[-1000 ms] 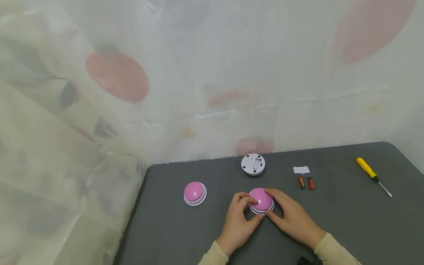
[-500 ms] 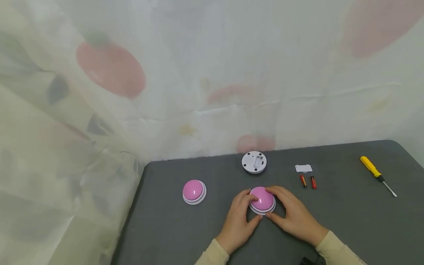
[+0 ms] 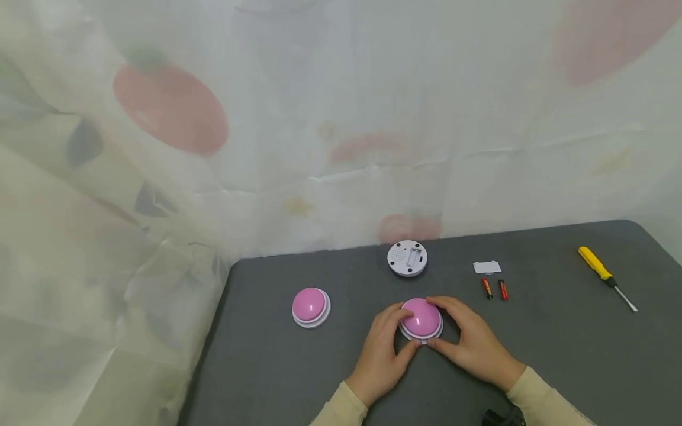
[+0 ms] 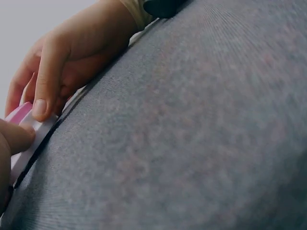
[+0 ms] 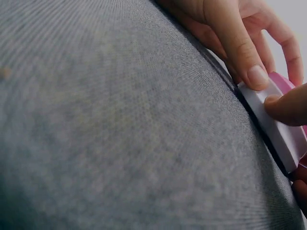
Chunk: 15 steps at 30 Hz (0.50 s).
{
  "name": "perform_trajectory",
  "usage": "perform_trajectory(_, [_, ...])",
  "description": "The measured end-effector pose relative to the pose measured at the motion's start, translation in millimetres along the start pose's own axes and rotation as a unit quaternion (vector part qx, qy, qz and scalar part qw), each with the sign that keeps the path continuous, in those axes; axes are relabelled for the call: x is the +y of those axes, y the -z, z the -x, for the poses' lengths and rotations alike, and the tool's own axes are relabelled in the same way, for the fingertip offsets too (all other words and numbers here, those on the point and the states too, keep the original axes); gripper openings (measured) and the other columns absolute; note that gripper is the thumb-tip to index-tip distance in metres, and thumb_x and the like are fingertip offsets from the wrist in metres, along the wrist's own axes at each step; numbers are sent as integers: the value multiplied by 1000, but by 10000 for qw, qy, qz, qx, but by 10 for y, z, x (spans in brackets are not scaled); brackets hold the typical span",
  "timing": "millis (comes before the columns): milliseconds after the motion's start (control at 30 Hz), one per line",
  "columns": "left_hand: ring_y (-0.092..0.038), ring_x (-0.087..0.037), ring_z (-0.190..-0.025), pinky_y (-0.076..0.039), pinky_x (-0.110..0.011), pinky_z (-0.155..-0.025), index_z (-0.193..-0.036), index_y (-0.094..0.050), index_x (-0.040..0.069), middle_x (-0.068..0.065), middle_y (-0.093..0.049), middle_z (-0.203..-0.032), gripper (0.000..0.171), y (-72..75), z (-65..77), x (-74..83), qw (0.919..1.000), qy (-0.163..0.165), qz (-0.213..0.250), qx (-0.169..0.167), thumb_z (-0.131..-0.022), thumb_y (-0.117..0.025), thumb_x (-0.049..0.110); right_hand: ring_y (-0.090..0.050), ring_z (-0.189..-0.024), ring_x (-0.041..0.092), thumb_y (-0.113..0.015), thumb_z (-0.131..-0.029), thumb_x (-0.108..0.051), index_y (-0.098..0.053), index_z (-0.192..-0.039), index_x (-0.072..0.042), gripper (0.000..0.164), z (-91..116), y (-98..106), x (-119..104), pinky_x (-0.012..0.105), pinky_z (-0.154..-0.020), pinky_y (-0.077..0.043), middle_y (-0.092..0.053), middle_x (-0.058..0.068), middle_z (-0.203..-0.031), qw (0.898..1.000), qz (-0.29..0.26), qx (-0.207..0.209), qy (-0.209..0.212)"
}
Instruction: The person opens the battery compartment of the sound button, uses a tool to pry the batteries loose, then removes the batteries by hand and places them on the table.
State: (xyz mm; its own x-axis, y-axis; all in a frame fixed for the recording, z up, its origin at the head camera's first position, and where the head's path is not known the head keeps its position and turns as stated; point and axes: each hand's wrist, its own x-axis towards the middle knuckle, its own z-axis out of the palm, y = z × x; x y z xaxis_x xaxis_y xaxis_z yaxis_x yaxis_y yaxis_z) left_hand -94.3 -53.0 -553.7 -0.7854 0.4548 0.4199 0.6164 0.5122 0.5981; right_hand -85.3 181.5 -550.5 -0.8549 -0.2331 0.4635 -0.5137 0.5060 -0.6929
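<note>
A pink domed push button (image 3: pixel 422 319) on a white round base sits on the grey table in the head view, dome up. My left hand (image 3: pixel 377 352) grips its left side, thumb at the front of the base and an index finger on the dome. From the right, my right hand (image 3: pixel 476 343) holds it, fingers at the dome's far edge and thumb on the front of the base. Both thumbs show pressed to the white base (image 5: pixel 273 125) in the right wrist view. The left wrist view has the base (image 4: pixel 29 143) at its left edge.
A matching pink button (image 3: pixel 309 306) stands to the left. Behind lies an upturned white button (image 3: pixel 407 258), its battery slot exposed. At right are a white battery cover (image 3: pixel 487 267), two red-and-black batteries (image 3: pixel 487 288) and a yellow-handled screwdriver (image 3: pixel 595 263). A patterned curtain (image 3: pixel 319 118) hangs behind the table.
The head view has shifted slightly. Both hands keep nearly the same hold on the pink button, and the other things lie as before.
</note>
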Motion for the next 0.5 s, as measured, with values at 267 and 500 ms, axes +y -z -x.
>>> perform_trajectory(267, [-56, -26, -141, -49, -47, -115, -147, -61, 19, -8, -60, -154, 71, 9, -18, -19, 9992, 112, 322, 193, -85, -90, 1, -61, -131, 14, -96, -83, -15, -63, -147, -5, 73, -5, 20, -32, 9, -113, -31, -67, 3, -142, 9989, -227, -19, -408])
perform_trajectory(500, [-66, -19, -125, -56, -36, -104, -147, -62, 14, -2, -70, -138, 66, -7, -23, -34, 9951, 234, 690, 673, -88, -89, 2, -65, -105, 10, -90, -91, -12, -64, -146, -3, 62, -25, 25, -90, 18, -89, -48, -72, 3, -134, 9973, -450, 252, -529])
